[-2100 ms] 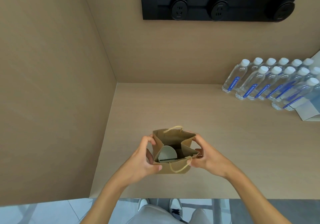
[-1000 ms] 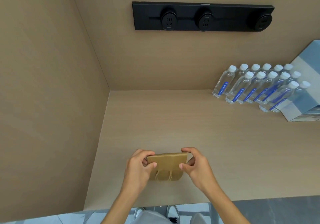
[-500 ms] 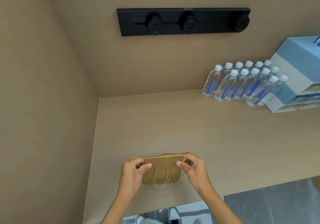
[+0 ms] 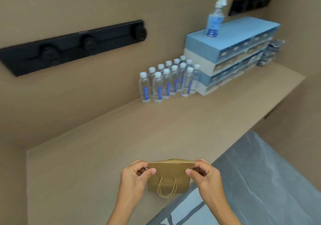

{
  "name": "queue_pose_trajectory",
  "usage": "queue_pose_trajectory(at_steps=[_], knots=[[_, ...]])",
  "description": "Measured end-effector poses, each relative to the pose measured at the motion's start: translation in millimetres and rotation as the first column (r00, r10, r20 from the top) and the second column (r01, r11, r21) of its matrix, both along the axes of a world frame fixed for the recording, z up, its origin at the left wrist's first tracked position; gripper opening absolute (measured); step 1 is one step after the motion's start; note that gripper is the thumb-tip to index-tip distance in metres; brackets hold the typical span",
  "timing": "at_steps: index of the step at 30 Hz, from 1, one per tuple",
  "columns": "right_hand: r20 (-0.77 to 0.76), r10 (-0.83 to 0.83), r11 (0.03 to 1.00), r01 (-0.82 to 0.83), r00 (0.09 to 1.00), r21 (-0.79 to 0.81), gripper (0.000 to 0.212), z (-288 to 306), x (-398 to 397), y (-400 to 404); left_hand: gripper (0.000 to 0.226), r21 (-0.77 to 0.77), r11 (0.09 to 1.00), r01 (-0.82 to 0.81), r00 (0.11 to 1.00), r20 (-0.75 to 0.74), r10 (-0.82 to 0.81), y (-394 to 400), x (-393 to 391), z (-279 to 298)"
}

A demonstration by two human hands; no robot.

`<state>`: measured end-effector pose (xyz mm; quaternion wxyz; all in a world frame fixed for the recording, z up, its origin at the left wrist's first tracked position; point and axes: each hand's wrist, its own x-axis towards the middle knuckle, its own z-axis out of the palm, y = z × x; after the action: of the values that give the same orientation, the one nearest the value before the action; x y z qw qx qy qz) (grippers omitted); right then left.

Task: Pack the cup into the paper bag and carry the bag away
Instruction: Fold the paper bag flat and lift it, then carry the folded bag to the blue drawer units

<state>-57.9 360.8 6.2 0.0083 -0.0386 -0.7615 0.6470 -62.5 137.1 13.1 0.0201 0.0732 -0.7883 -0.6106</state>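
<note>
- Head view: both hands at the near edge of the desk [image 4: 107, 148], holding a small brown paper bag [image 4: 171, 174] between them.
- Left hand [image 4: 134, 177]: fingers [image 4: 150, 171] closed in a pinch on the bag's top left corner, thumb on the near face, the other fingers behind it.
- Right hand [image 4: 207, 177]: fingers [image 4: 189, 172] pinched shut on the top right corner, thumb on the near face, the rest curled behind.
- Bag top is pressed flat into a closed edge that runs straight from one set of fingers to the other; the body hangs below the fingers.
- Twine handle [image 4: 167, 188] droops in a loop down the near face, below and between the two thumbs.
- Cup: not visible; the bag is shut, so what is inside cannot be told.
- Whether the bag's bottom touches the desk or is just above it cannot be told; it sits right at the desk's near edge, with grey floor [image 4: 260, 181] below the right hand.
- Well beyond the fingers, against the back wall: a cluster of clear water bottles [image 4: 169, 82] with white caps and blue labels.
- Just right of the bottles, touching or nearly so: stacked blue and white boxes [image 4: 231, 54], with a blue spray bottle [image 4: 214, 21] upright on top.
- On the wall, beyond and left of the fingers: a black socket strip [image 4: 73, 45]. A second black strip [image 4: 251, 3] is far off to the right, blurred.
</note>
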Motion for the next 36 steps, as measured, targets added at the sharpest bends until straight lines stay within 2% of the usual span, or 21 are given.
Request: queue_pose_trajectory(at_steps=[6, 12, 17, 20, 28, 33, 36], knots=[[-0.059, -0.228, 0.973, 0.229, 0.972, 0.006, 0.021, 21.3, 7.0, 141.4, 0.012, -0.006, 0.971, 0.238, 0.971, -0.026, -0.238, 147.7, -46.5, 15.6], [-0.104, -0.435, 0.897, 0.441, 0.894, 0.042, 0.019, 37.0, 16.6, 287.9, 0.015, 0.003, 0.893, 0.449, 0.891, -0.069, -0.448, 312.5, -80.5, 28.0], [-0.098, -0.588, 0.806, 0.592, 0.803, 0.014, 0.017, 40.0, 21.0, 374.8, 0.014, -0.029, 0.813, 0.582, 0.806, -0.111, -0.581, 416.6, -104.5, 36.6], [-0.102, -0.66, 0.745, 0.666, 0.744, 0.034, 0.021, 36.8, 12.9, 419.2, 0.027, -0.012, 0.763, 0.646, 0.757, -0.117, -0.643, 473.3, -126.4, 39.4], [-0.117, -0.762, 0.635, 0.771, 0.637, 0.058, 0.031, 31.1, -53.6, 538.8, 0.016, -0.043, 0.655, 0.755, 0.646, -0.129, -0.753, 613.4, -220.8, 25.3], [-0.132, -0.78, 0.608, 0.791, 0.611, 0.067, 0.043, 43.6, -103.1, 604.2, 0.009, -0.019, 0.624, 0.782, 0.617, -0.127, -0.777, 686.0, -276.5, 27.9], [-0.131, -0.787, 0.599, 0.797, 0.603, 0.075, 0.042, 50.5, -137.7, 648.6, 0.008, -0.035, 0.612, 0.79, 0.605, -0.115, -0.788, 730.7, -312.8, 33.0]])
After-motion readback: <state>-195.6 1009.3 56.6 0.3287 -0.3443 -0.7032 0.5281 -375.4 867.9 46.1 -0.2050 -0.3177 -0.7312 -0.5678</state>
